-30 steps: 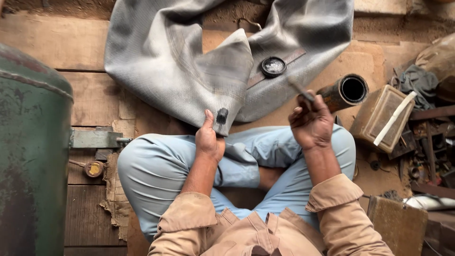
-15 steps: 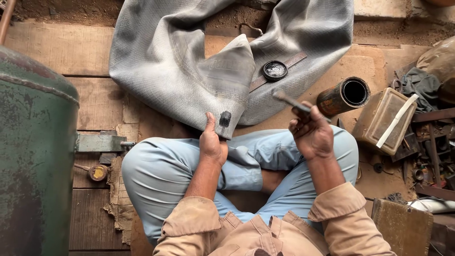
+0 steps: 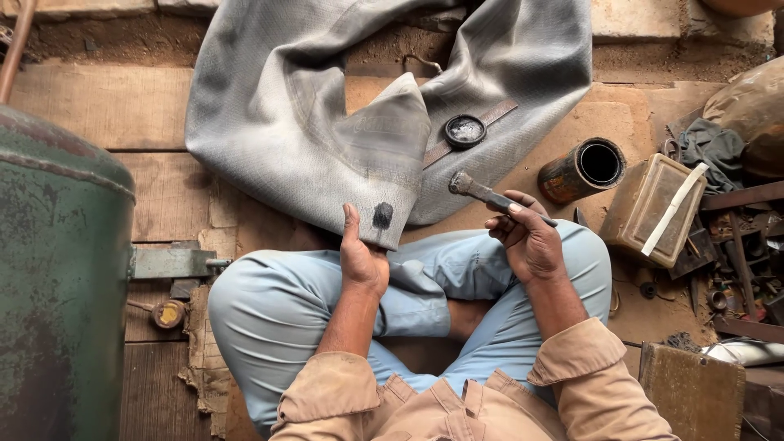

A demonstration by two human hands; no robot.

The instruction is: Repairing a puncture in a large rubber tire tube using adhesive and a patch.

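From the head view, the left hand (image 3: 362,260) pins the grey inner tube (image 3: 343,122) over the knee beside its dark patch (image 3: 382,215) while the right hand (image 3: 529,241) grips a brush (image 3: 482,193), which could likely smear adhesive wide if the tube slips.

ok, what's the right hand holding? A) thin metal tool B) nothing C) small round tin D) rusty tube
A: the right hand grips a thin metal tool, its head raised beside the grey rubber tube; the tin and rusty tube lie untouched.
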